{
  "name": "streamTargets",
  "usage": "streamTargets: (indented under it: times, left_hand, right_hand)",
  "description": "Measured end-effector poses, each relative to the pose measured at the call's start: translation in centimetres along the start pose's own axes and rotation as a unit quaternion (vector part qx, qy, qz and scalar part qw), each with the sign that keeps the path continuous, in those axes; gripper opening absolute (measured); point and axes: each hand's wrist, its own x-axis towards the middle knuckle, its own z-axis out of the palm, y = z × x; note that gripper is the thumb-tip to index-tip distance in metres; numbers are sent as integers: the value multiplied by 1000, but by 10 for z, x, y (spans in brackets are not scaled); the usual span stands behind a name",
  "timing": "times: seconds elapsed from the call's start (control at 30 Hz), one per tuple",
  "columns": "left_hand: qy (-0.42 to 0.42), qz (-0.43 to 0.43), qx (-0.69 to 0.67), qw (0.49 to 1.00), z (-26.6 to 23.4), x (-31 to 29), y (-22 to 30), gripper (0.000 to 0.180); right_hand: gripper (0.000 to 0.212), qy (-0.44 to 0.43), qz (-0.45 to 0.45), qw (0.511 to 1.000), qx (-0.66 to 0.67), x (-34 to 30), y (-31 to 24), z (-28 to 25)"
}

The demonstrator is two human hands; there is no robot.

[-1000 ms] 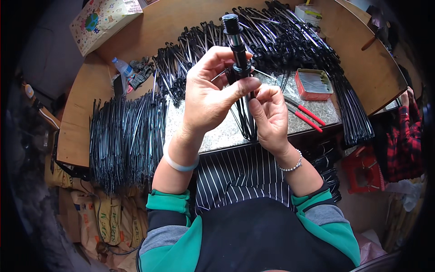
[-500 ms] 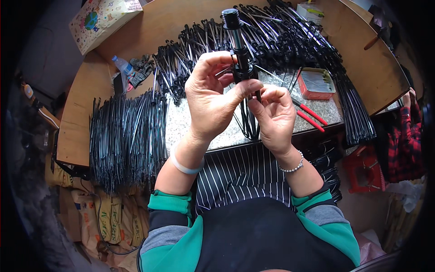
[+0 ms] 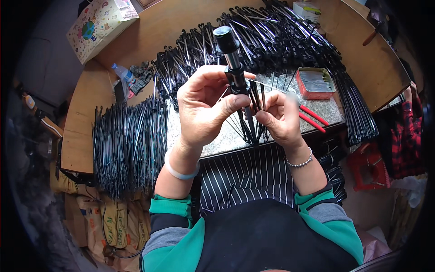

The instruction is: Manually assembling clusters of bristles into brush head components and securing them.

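Shaft [image 3: 233, 61], black with a silver section, is lifted above the speckled worktop [image 3: 186, 129], ahead of your striped cloth [image 3: 244, 177], and your left hand [image 3: 199, 106] is closed around its middle, the thumb laid across the near side. Its long axis leans: the broad black cap [image 3: 225, 40] is at the far end, up and slightly to your left, while the lower end runs back toward you and a little to your right. Thin black ribs [image 3: 251, 133] flank that lower part and draw together near the front edge of the worktop.

Your left hand is the nearer one, directly on the shaft. Your right hand [image 3: 283, 120] sits just to the right of the ribs, a little lower than the left grip, its thumb and fingers drawn narrow; I cannot tell whether a rib is pinched between them. A slim pale strand [image 3: 269, 86] slants from beside the shaft toward the right fingers, its end there blurred.

Past the right hand lie red-handled pliers [image 3: 315, 116], with a red tin [image 3: 317, 95] of slim pins [image 3: 315, 77] behind them. Black frames [image 3: 272, 36] are heaped beyond the shaft, and a mass of black rods [image 3: 131, 149] lies to your left.
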Motion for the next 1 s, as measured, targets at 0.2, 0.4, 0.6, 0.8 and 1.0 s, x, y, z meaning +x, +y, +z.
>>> streamTargets:
  times: [0.2,0.4,0.6,0.8,1.0]
  left_hand:
    - [-9,-12,12,1000,2,0,3,33]
    - [-38,17,29,999,-1,0,2,32]
    - [-24,25,46,998,7,-2,0,36]
    - [-36,-10,27,999,10,0,4,35]
    - [-61,1,32,998,6,-2,3,35]
  right_hand:
    - [16,-8,-4,1000,-1,-1,1,-2]
    - [24,-29,16,999,-15,-3,-1,-1]
    - [35,24,-220,945,-240,-10,6,13]
    - [40,31,-298,876,-378,-11,7,13]
    - [38,26,-312,880,-357,-12,10,16]
